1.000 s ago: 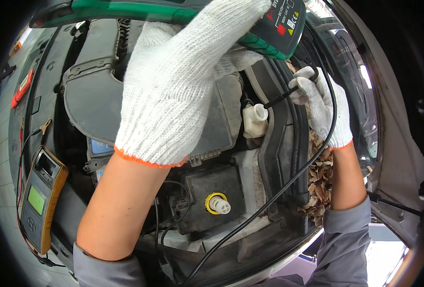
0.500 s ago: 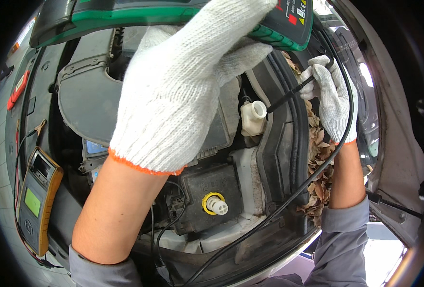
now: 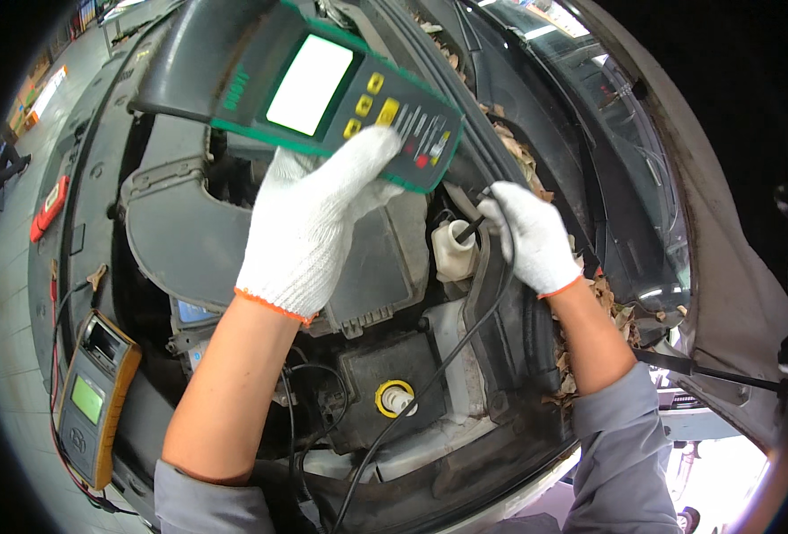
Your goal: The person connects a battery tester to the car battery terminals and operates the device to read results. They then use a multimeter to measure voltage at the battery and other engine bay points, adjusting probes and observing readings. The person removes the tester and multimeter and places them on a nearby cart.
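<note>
My left hand [image 3: 300,231], in a white knit glove with an orange cuff, grips a black-and-green handheld meter [image 3: 253,93] with a lit screen and yellow buttons. Its thumb lies across the front, below the buttons. My right hand [image 3: 536,238], gloved the same way, pinches a slim black probe [image 3: 470,230]. The probe's lower end is in the mouth of a cream-white fluid reservoir [image 3: 453,261]; how deep it goes is hidden. A black cable [image 3: 454,354] curves from near my right hand down to the lower edge.
Around my hands is a car's engine bay with a grey plastic cover [image 3: 176,227]. A yellow-ringed white strainer [image 3: 396,398] stands in a black housing. A yellow-grey tester [image 3: 100,400] and a red tool [image 3: 49,209] lie at the left. Dry leaves [image 3: 621,311] line the windshield base.
My right hand has moved left and down, bringing the probe's end into the reservoir mouth. The meter, in my left hand, is lower in view, its lit screen now showing.
</note>
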Demonstrator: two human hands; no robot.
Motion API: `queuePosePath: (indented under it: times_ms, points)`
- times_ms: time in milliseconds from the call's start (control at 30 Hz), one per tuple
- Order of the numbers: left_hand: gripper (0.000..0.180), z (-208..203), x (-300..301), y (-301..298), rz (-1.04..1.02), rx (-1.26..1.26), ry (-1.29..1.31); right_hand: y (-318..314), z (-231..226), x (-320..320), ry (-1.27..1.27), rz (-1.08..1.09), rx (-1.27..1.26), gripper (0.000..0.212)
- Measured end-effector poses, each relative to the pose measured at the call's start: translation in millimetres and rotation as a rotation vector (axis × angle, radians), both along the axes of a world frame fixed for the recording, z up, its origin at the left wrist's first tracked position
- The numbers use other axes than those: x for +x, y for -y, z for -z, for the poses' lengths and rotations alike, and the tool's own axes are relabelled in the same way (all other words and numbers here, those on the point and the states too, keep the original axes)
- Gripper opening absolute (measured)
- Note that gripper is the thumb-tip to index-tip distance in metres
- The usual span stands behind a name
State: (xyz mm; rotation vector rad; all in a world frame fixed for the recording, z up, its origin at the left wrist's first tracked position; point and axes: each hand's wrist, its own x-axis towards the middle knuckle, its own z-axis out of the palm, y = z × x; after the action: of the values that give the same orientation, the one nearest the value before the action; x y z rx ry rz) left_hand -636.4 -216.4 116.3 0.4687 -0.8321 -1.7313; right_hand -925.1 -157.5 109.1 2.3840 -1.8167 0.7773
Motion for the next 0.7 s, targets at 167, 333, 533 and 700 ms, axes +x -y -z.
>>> queuePosePath:
  times_ms: [167, 333, 533, 700]
  points:
    - [0.047, 12, 2, 9, -0.006, 0.042, -0.034, -6, 10, 10, -0.209, -0.083, 0.138, 0.011]
    - [0.058, 21, 6, 15, 0.058, -0.022, -0.098, -2, 5, 20, -0.224, -0.069, 0.169, 0.010]
    - [0.049, 26, 0, 9, 0.063, -0.053, -0.178, -12, 5, 25, -0.172, -0.025, 0.196, 0.010]
    - [0.042, 24, -10, 3, -0.024, -0.015, -0.208, -13, 6, 27, -0.203, -0.031, 0.177, 0.010]
